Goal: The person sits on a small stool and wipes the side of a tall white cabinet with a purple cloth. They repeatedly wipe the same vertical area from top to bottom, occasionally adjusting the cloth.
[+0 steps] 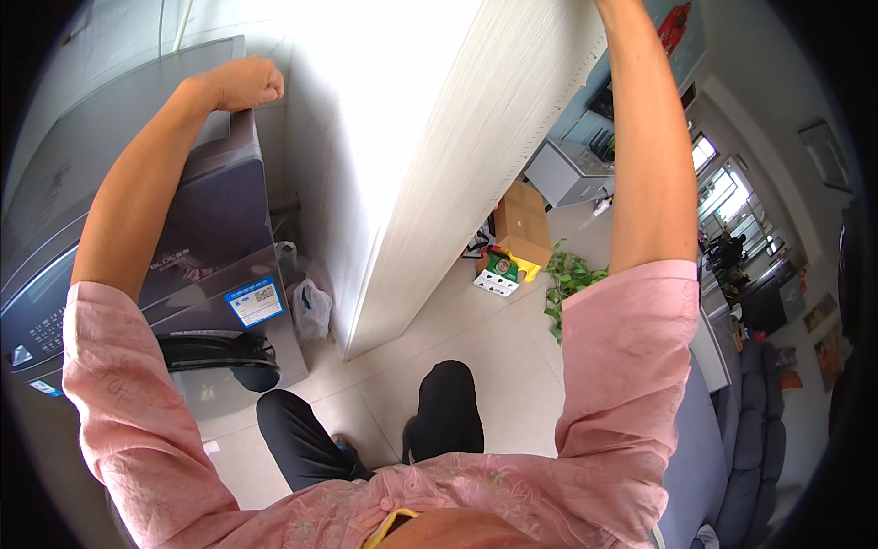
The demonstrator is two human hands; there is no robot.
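Observation:
My left hand (pixel 248 84) is curled into a loose fist over the back corner of a grey front-loading washing machine (pixel 212 219). I see nothing between its fingers, though the palm side is hidden. Whether it rests on the machine's top is unclear. A blue-and-white label (pixel 254 302) with a printed code is stuck to the machine, above its dark round door (pixel 212 351). My right hand is out of view past the top edge; only the raised forearm shows. Between my arms stands a white wall end (pixel 418 185), brightly lit, with a rough right edge.
Plastic bags (pixel 312 309) sit between washer and wall. A cardboard box (pixel 523 223), a green-and-white carton (pixel 499 273) and a leafy plant (pixel 573 278) are on the tiled floor (pixel 439 343). A white cabinet (pixel 562 173) stands beyond; a grey sofa (pixel 748 412) is right.

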